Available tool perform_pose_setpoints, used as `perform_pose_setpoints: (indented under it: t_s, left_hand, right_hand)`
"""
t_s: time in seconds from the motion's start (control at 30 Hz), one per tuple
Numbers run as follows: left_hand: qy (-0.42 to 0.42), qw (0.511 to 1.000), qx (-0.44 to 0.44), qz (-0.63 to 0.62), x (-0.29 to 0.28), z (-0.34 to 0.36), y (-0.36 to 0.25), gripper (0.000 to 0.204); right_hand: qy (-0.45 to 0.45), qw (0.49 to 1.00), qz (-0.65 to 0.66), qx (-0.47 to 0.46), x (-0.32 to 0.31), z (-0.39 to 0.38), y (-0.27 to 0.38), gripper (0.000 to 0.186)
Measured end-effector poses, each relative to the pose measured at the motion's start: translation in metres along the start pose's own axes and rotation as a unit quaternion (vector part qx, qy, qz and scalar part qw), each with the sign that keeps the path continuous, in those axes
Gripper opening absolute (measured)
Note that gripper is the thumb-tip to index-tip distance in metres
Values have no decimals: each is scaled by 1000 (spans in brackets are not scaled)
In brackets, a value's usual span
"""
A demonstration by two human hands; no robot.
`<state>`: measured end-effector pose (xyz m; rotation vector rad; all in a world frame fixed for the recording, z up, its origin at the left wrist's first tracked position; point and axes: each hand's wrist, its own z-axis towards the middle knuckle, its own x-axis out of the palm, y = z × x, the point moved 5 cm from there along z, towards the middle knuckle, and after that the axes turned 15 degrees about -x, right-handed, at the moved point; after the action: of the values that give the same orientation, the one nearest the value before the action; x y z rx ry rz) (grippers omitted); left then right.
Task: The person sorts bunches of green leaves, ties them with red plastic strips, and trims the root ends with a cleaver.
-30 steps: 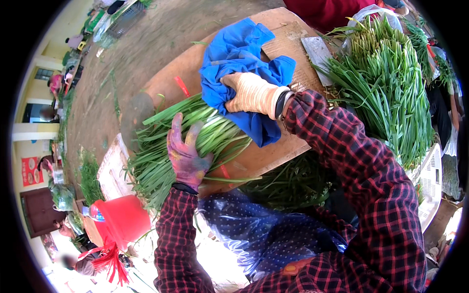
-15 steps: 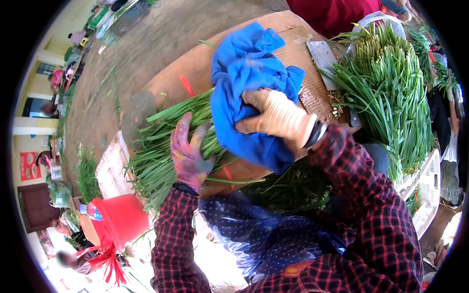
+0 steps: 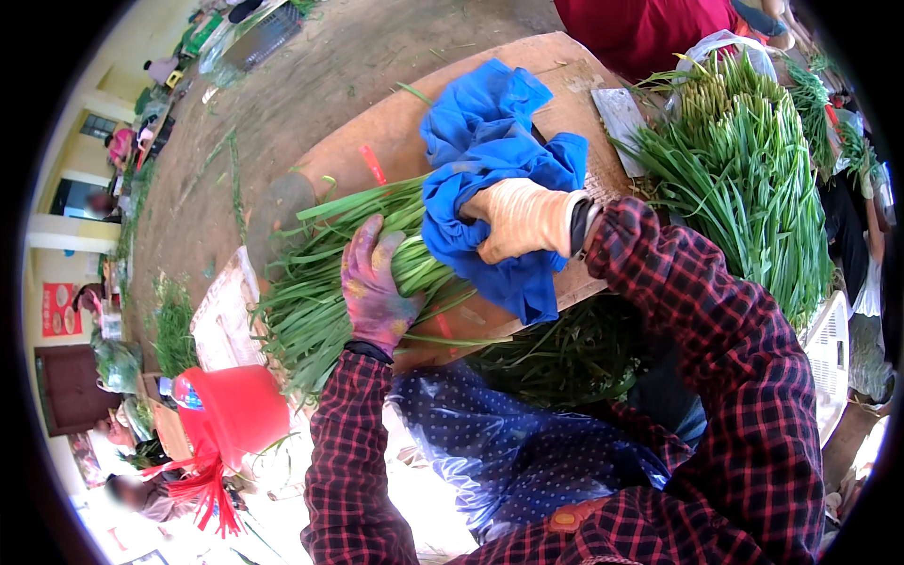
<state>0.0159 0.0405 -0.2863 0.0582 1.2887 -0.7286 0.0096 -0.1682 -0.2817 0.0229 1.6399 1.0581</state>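
A loose bundle of long green leaves, like garlic chives (image 3: 315,282), lies across a brown board (image 3: 367,132). My left hand (image 3: 375,287), in a stained purple glove, is wrapped over the bundle from the near side. In a cream-orange glove, my right hand (image 3: 523,221) grips a crumpled blue cloth (image 3: 490,113). That cloth covers the bundle's right end, so the stalk ends are hidden. A red strip (image 3: 373,164) shows on the board beyond the bundle, and another red piece (image 3: 443,326) shows on its near side.
A tall stack of cut chives (image 3: 744,198) stands at the right, next to a flat grey plate (image 3: 621,130). Left of my arm are a red bucket (image 3: 245,414) and red ties (image 3: 209,494). A white crate (image 3: 831,353) sits at the right; a person in red (image 3: 640,33) is beyond the board.
My right hand and the blue cloth have shifted slightly, the hand a little nearer to the bundle. My left hand stays on the bundle, its fingers closer together.
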Motion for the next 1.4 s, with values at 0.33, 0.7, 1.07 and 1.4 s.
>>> perform_pose_setpoints:
  t_s: [0.33,0.7,1.07,1.4]
  left_hand:
    - [26,998,-28,-44,5,6,13,78]
    - [39,997,-31,-59,7,12,11,85]
    - [-22,998,-1,-59,7,4,9,77]
    - [10,999,21,-23,1,6,-2,75]
  right_hand:
    - [-352,681,639,61,-18,-81,-26,39]
    - [-389,917,18,88,-5,-17,-21,43]
    - [-330,866,373,50,-20,-17,-26,50]
    - [-252,967,36,14,-13,12,-25,39]
